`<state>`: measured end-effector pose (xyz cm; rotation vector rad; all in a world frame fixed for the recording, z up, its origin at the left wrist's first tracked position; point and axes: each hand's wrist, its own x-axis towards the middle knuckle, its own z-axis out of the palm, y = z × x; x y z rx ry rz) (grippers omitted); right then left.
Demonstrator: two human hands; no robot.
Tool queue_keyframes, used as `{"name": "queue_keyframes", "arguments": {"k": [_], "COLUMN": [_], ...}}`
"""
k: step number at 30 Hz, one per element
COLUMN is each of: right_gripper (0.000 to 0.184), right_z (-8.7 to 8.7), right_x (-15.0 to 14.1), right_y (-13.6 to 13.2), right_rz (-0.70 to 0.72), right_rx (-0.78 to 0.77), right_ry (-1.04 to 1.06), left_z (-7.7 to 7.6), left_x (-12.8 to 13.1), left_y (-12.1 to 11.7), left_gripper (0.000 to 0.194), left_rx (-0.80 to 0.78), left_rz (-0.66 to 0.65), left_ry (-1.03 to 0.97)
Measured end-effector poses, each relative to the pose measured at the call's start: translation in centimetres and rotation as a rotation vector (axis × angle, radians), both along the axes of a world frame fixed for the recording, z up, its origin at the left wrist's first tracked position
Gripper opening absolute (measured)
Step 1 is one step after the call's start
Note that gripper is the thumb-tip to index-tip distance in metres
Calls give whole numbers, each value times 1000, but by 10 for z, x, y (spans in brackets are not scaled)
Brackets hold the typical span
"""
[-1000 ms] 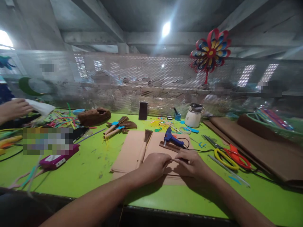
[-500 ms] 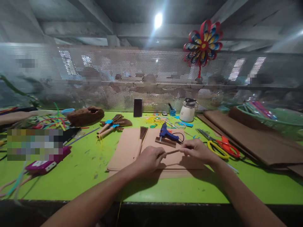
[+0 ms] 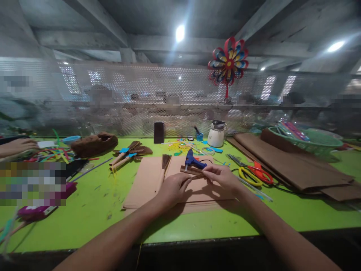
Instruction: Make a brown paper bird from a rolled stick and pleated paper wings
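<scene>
Between them, my left hand (image 3: 175, 188) and my right hand (image 3: 222, 178) pinch the two ends of a narrow brown strip (image 3: 197, 176), perhaps folded paper. It is held just above a stack of tan paper sheets (image 3: 141, 184). Right behind the strip, a blue glue gun (image 3: 194, 161) rests on a dark brown ridged piece (image 3: 186, 169). A paper-handled brush shape with dark bristles (image 3: 166, 162) lies on the sheets to the left of my hands. Yellow-handled scissors (image 3: 249, 176) and a red-handled pair (image 3: 261, 173) are to the right of my right hand.
Brown folded sheets (image 3: 284, 162) and a green basket (image 3: 313, 141) fill the right side. Along the back stand a phone (image 3: 158, 133) and a white jug (image 3: 216, 134). Brown-leaved pieces (image 3: 131, 153) and a purple box (image 3: 42, 207) lie left, where another person's hand (image 3: 21, 145) rests.
My view has turned slightly to the right. Both hands still hold the brown strip, which now shows a wider face and sits closer to the ridged piece under the glue gun.
</scene>
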<state>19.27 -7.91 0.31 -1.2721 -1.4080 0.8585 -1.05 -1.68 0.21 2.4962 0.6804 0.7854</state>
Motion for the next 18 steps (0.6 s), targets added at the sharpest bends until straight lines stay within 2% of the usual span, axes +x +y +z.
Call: {"name": "queue_keyframes", "arguments": {"k": [4,11,18], "right_gripper": [24,32,37], "right_z": [-2,-5,2], "right_x": [-1,-3,-16], "right_y": [-2,-2,-1], "right_rz": [-11,-30,-11], "right_rx": [60,29,18], "right_ry": [4,21,25], "left_z": [3,3,0], "left_x": [1,0,4], "left_y": [0,2,-10], "left_gripper": [28,34,37], "left_rx": [-112,-591,-943], "left_rz": [-67,-103,-175], "left_ry": [-64,-74,-150]}}
